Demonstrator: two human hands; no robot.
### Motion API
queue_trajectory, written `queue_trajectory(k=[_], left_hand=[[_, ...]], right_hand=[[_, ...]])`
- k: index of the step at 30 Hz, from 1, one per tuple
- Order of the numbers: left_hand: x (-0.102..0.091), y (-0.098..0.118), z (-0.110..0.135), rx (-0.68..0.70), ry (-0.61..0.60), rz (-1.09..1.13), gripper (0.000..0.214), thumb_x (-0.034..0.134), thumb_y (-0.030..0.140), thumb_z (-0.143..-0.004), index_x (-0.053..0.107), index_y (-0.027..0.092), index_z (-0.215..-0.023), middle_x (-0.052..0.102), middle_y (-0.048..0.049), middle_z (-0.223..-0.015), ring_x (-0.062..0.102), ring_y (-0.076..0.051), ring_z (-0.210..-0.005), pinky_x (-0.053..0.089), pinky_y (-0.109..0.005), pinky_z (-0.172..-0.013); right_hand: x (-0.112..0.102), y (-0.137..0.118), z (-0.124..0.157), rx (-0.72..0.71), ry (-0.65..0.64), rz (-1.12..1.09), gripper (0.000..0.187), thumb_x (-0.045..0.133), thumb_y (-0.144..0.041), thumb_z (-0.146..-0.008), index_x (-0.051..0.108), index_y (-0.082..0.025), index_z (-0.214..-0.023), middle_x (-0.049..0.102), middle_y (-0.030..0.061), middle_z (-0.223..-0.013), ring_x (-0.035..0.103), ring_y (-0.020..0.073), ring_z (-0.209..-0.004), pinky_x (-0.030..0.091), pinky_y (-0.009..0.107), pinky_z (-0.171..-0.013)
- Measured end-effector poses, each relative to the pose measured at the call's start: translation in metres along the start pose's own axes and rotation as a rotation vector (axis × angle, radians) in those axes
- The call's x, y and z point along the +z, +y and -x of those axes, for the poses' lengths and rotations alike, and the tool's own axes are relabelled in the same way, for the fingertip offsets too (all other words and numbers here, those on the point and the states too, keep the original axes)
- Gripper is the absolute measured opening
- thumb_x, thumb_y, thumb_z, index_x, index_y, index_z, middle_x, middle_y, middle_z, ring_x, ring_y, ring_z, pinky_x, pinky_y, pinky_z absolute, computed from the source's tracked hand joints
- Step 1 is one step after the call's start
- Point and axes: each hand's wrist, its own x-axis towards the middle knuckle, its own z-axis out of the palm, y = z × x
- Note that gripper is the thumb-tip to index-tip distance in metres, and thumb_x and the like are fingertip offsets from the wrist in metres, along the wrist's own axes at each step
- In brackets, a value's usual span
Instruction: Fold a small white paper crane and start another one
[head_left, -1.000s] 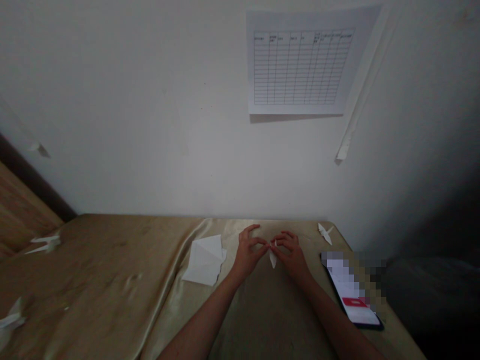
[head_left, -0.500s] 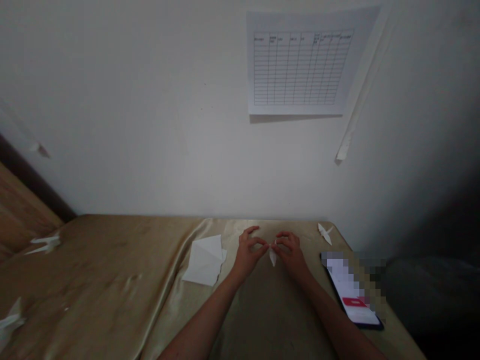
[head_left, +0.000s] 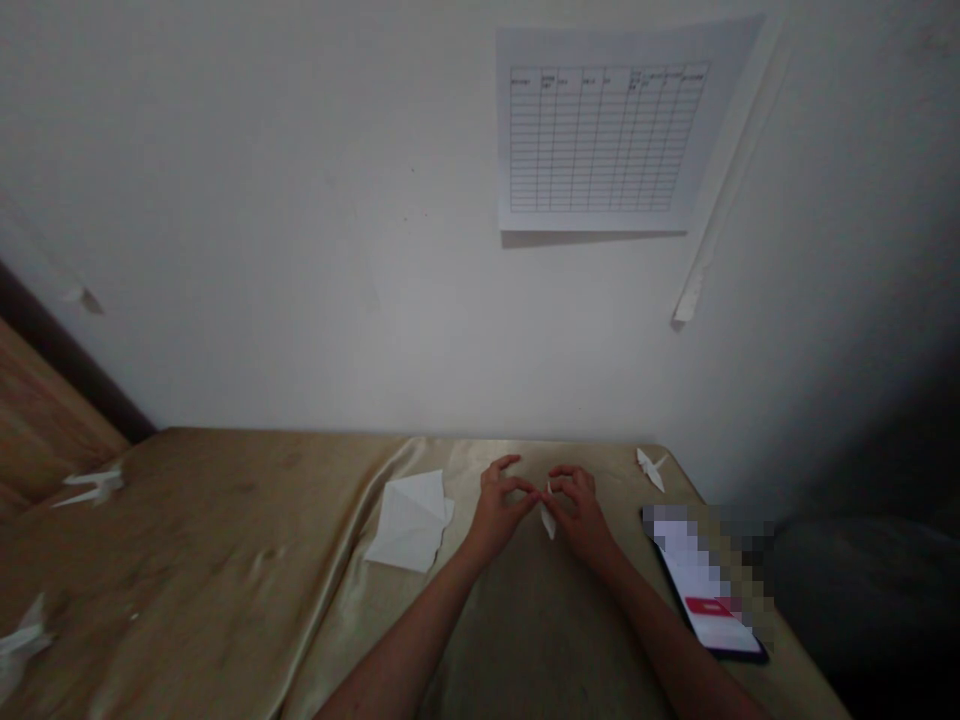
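Between my hands is a small folded piece of white paper (head_left: 550, 522), narrow and pointed at its lower end. My left hand (head_left: 499, 505) pinches it with thumb and forefinger, the other fingers raised. My right hand (head_left: 579, 505) pinches the same paper from the other side, covering part of it. The fingertips of both hands meet at the paper's upper part. To the left of my left hand lie white paper sheets (head_left: 409, 522), creased and with a torn edge. A folded white paper crane (head_left: 651, 470) rests beyond my right hand, near the back right corner.
A phone (head_left: 705, 590) with a lit screen lies at the right edge of the cloth-covered table (head_left: 225, 560). More folded white paper shapes lie at the left, one farther back (head_left: 94, 487) and one nearer (head_left: 26, 640). A printed chart (head_left: 600, 140) hangs on the wall.
The folded paper has tilted, its lower tip shifting slightly down and right. My right hand has moved a little left, its fingers closer to my left hand.
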Motion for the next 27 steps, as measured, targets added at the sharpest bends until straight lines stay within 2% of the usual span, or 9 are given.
queue_trajectory(k=[9, 15, 21, 27], left_hand=[[0.0002, -0.0023, -0.0011, 0.008, -0.009, -0.017, 0.004, 0.079, 0.028, -0.074, 0.076, 0.025, -0.074, 0.054, -0.0052, -0.137, 0.047, -0.028, -0.128, 0.034, -0.051, -0.113], [-0.0015, -0.0019, -0.0006, -0.011, 0.01, -0.005, 0.006, 0.081, 0.026, -0.071, 0.076, 0.024, -0.07, 0.055, -0.006, -0.137, 0.048, -0.028, -0.128, 0.034, -0.05, -0.112], [-0.0019, -0.0042, -0.0015, -0.005, -0.03, 0.015, 0.005, 0.077, 0.024, -0.075, 0.078, 0.026, -0.079, 0.054, -0.0055, -0.14, 0.045, -0.027, -0.132, 0.032, -0.049, -0.115], [-0.0018, -0.0056, -0.0022, -0.017, -0.007, -0.006, 0.004, 0.078, 0.023, -0.074, 0.078, 0.025, -0.077, 0.056, -0.0059, -0.137, 0.048, -0.028, -0.129, 0.034, -0.05, -0.113]], right_hand=[[0.0018, 0.0026, 0.0006, -0.038, 0.006, 0.025, 0.014, 0.058, -0.038, -0.089, 0.064, -0.026, -0.085, 0.061, 0.0068, -0.108, 0.051, 0.0253, -0.108, 0.041, 0.047, -0.099], [0.0019, 0.0018, 0.0006, -0.041, -0.002, 0.039, 0.015, 0.059, -0.038, -0.088, 0.062, -0.025, -0.082, 0.059, 0.0071, -0.108, 0.05, 0.0251, -0.11, 0.04, 0.046, -0.1], [-0.0007, 0.0034, 0.0002, -0.037, 0.011, 0.021, 0.016, 0.058, -0.04, -0.089, 0.063, -0.025, -0.084, 0.058, 0.0075, -0.111, 0.049, 0.0253, -0.112, 0.039, 0.046, -0.102], [-0.0002, 0.0059, -0.0001, -0.012, 0.01, 0.016, 0.021, 0.057, -0.043, -0.09, 0.065, -0.024, -0.086, 0.059, 0.0084, -0.11, 0.049, 0.0257, -0.113, 0.039, 0.046, -0.102]])
